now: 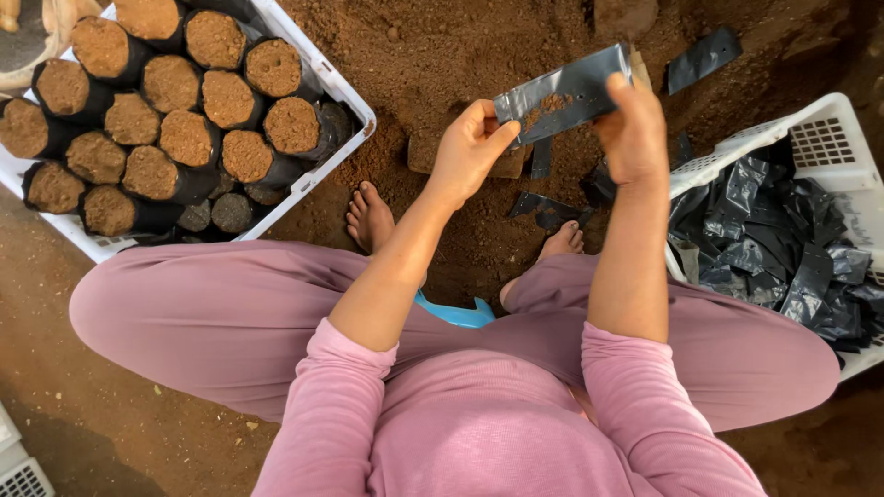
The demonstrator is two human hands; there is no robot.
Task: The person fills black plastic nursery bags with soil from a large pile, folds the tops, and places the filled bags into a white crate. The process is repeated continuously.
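1. The flat black plastic bag [562, 92] sits above the soil pile [442, 55], pinched at its ends by left hand [470, 147] and right hand [633, 129].
2. It looks light, limp and slick; edges suit gripping best.

The person sits with knees spread wide, bare feet on the heap of loose brown soil [479, 55] in front. Above the soil, between the knees, the left hand [470, 152] and right hand [633, 129] pinch opposite ends of a flat black plastic nursery bag [562, 92]. To the left, beside the left knee, stands a white plastic crate [343, 87] packed with soil-filled black bags [189, 138] standing upright, touching one another. To the right, against the right knee, a second white plastic basket [820, 129] holds a pile of empty black plastic bags [783, 248]. More flat bags [548, 207] lie on the soil near the feet.
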